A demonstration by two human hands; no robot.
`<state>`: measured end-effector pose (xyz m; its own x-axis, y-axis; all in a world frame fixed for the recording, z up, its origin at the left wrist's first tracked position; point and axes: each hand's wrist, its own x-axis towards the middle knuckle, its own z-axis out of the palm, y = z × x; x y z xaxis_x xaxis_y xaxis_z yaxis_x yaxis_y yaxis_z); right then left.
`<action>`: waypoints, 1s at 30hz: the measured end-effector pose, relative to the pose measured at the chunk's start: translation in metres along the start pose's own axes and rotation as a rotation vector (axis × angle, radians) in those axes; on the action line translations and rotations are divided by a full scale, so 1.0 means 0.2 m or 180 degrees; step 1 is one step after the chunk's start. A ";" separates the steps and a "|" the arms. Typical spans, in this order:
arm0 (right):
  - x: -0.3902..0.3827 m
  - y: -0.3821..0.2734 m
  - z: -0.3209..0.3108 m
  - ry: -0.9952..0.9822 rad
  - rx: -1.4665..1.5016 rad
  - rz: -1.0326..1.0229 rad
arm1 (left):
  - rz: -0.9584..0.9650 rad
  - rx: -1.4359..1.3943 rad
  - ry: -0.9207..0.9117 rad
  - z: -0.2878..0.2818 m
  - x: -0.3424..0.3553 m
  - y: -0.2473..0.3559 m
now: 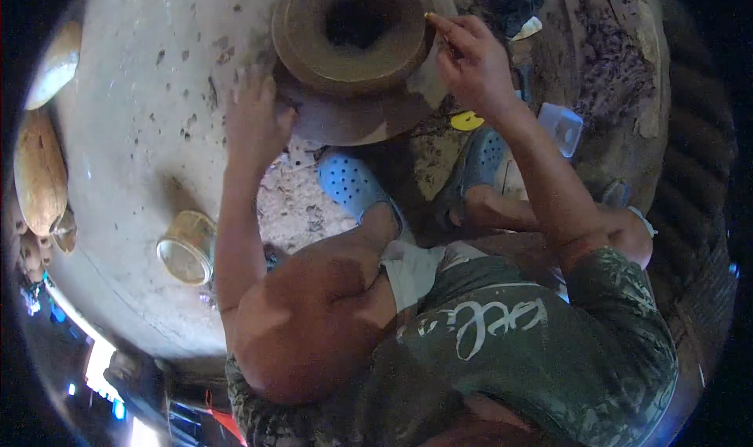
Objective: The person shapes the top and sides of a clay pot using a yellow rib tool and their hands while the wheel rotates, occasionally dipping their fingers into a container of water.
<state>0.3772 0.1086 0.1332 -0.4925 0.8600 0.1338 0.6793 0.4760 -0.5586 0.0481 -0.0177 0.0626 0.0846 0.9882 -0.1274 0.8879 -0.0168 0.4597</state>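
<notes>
A brown clay pot (345, 69) with a wide flared rim and a dark round mouth stands at the top middle. Under it lies a round, wheel-like disc (357, 125). My right hand (478, 67) is at the pot's right rim, its fingers pinched together. A small yellowish tip shows at the fingertips; whether it belongs to a held thing I cannot make out. To the left of the disc is my left hand (257, 121), slightly blurred, fingers extended and thumb apart, with nothing visible in it.
A yellow disc-like piece (467, 121) and a clear plastic container (561, 128) lie right of the wheel. Dark lumpy clay (616, 74) sits farther right. A round tub (187, 248) stands at left, with brown vessels (41, 172) beyond. My feet wear blue clogs (351, 183).
</notes>
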 end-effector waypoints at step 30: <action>-0.02 0.02 0.03 0.0170 0.1083 0.0681 | -0.0566 -0.0199 -0.0841 -0.06 -0.06 0.23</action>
<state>0.3782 0.1047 0.1254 -0.3246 0.9456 0.0225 0.5400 0.2048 -0.8164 0.0830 -0.0292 0.0958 0.0524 0.9011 -0.4304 0.8704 0.1700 0.4620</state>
